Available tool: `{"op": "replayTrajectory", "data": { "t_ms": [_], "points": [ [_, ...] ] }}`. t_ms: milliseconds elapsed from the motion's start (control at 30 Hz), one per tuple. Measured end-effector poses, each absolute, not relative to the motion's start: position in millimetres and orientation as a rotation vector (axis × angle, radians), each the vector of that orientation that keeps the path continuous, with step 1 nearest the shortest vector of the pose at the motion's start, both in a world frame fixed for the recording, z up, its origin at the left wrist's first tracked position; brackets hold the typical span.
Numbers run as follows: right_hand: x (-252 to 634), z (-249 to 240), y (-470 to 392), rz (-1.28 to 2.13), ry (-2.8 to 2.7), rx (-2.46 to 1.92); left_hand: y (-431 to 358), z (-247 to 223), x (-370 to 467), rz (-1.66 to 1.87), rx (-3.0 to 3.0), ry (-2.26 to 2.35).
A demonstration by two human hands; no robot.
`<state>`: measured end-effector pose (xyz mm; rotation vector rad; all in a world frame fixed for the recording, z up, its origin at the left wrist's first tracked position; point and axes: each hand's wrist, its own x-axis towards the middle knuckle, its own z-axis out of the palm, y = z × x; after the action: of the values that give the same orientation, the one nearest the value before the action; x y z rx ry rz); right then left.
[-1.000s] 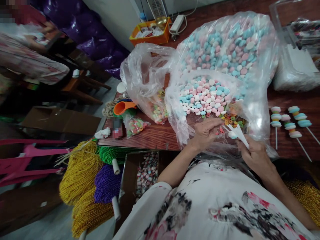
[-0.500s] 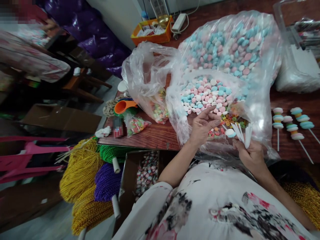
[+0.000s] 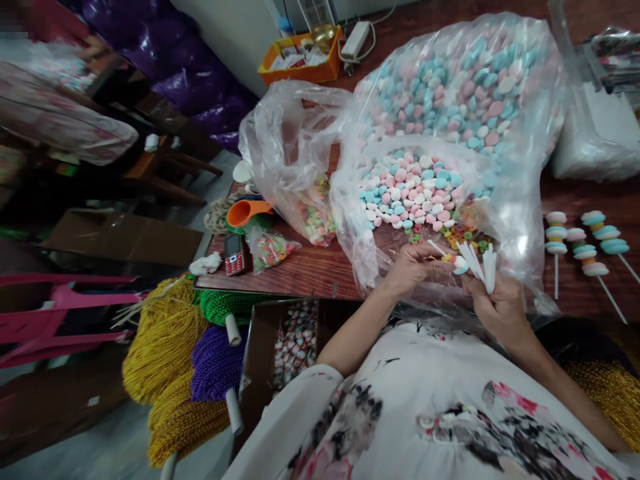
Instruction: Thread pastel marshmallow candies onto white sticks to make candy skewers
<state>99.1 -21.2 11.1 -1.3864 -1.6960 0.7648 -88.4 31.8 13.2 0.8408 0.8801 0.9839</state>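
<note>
My right hand is closed around a bundle of white sticks. One stick juts out toward the left, bearing a blue-and-white disc and small yellow-orange rings. Against that stick my left hand is closed, its fingers pinching at the rings; whether a further piece is between the fingertips is hidden. Just beyond lie loose coloured rings and a heap of pink, blue and white discs, spilling from a large clear plastic bag.
Three filled sticks, including one striped stick, lie at the right. On the left are a smaller plastic bag, an orange scoop and a mobile phone. Below the table edge stand a box and yellow cord bundles. Another person's patterned clothing shows far left.
My left hand has come down from the loose rings to the stick and closed there. Yellow-orange rings now show beside the blue-and-white disc. My right hand keeps its hold.
</note>
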Motion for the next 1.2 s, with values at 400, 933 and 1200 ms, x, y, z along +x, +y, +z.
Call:
{"op": "replayTrajectory", "data": {
  "t_ms": [400, 933, 1200],
  "points": [
    [121.2, -32.2, -19.8, 1.155, -1.205, -1.444, 49.2, -15.1, -134.0, 0.831, 1.918, 1.542],
    [126.9, -47.7, -24.8, 1.193, -1.236, -1.425, 48.5, -16.4, -139.5, 0.472, 2.261, 1.517],
    [130.1, -53.3, -23.8, 1.213, -1.291, -1.460, 43.3, 4.7, -89.4, 0.249, 2.335, 1.457]
  ]
}}
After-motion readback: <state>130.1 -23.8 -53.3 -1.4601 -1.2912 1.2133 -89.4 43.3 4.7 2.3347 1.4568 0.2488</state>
